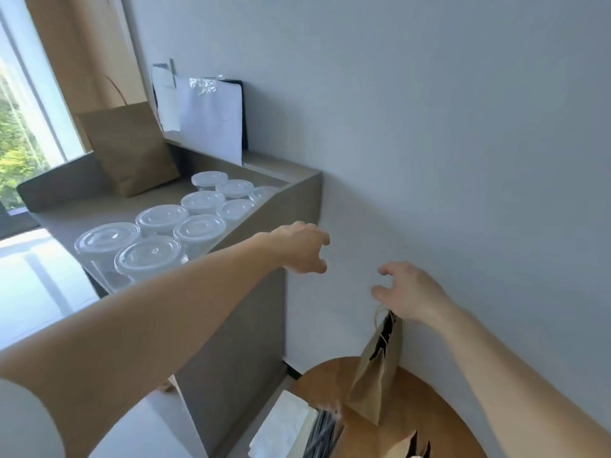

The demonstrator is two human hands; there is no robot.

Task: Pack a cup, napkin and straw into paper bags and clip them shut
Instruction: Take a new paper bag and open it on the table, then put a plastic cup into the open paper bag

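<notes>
Paper bag (377, 368), tall and narrow on the table (429, 408), looked ready to tip, I judged, if my right wrist brushed its handle. That handle sat just under the heel of my right hand (408, 294), whose fingers hung loosely spread, gripping nothing I could see; my left hand (302, 247) was equally slack and empty, the lidded cups (158, 239) behind it on the counter (82, 213).

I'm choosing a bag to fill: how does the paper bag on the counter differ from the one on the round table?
The counter bag looks wider; the table bag is narrower. The counter bag's top looks flat and shut; the table bag's mouth gapes, dark inside. Both are brown paper with handles.
</notes>
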